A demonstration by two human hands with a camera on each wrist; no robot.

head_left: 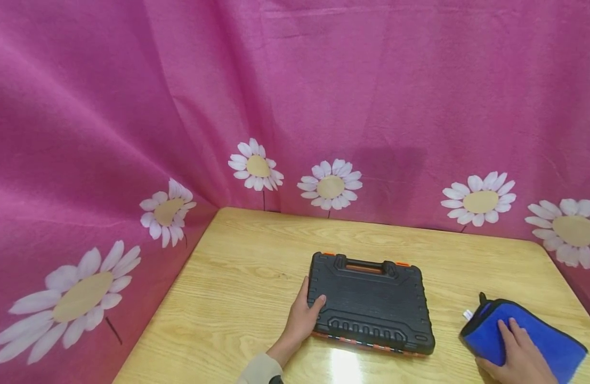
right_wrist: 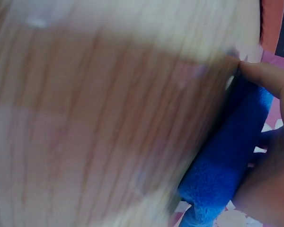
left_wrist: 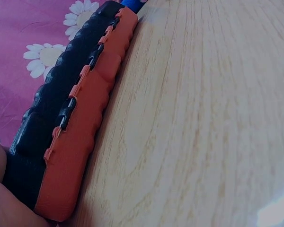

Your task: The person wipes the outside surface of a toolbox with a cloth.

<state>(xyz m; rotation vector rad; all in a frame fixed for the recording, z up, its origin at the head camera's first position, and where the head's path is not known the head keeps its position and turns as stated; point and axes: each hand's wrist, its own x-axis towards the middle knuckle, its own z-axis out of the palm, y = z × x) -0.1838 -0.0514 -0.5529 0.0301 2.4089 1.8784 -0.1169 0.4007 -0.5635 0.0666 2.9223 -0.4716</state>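
A closed plastic tool case (head_left: 371, 298), black on top and orange below, lies on the table with its handle towards the far side. My left hand (head_left: 301, 317) grips its left edge, thumb on the black face; the other fingers are mostly hidden. In the left wrist view, the hinged side of the case (left_wrist: 80, 104) shows black and orange knuckles. To the right lies a folded blue cloth (head_left: 544, 341) with black edging. My right hand (head_left: 522, 357) holds this cloth, fingers over its top and thumb at its near-left edge, as the right wrist view also shows.
The wooden table (head_left: 237, 277) carries both things. A pink curtain (head_left: 352, 96) with white daisies hangs behind it and along the left. A small white tag (head_left: 468, 315) sticks out from the cloth, and light glares on the tabletop near the case.
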